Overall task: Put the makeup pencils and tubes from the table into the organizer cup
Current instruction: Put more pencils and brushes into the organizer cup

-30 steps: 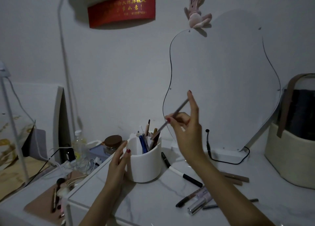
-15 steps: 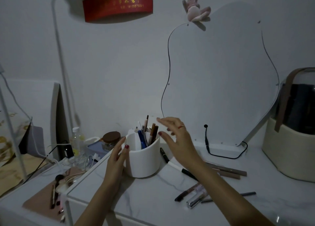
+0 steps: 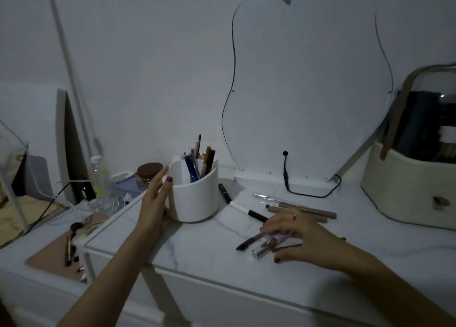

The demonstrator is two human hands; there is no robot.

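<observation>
On the marble counter (image 3: 197, 247), the right hand (image 3: 299, 237) is spreading over the clear tube (image 3: 265, 249) for the next pickup, needing a pinch and lift, while the left hand (image 3: 158, 198) is lying flat-fingered against the organizer cup (image 3: 195, 198).

The round white plastic organizer cup (image 3: 195, 198) stands upright on my white marbled surface (image 3: 209, 250), with pencils and pens standing in it. Right of it lie a black-and-white pen (image 3: 243, 209), two brown pencils (image 3: 306, 209), a dark slim pencil (image 3: 249, 241) and a clear silver-capped tube (image 3: 265, 249).
</observation>
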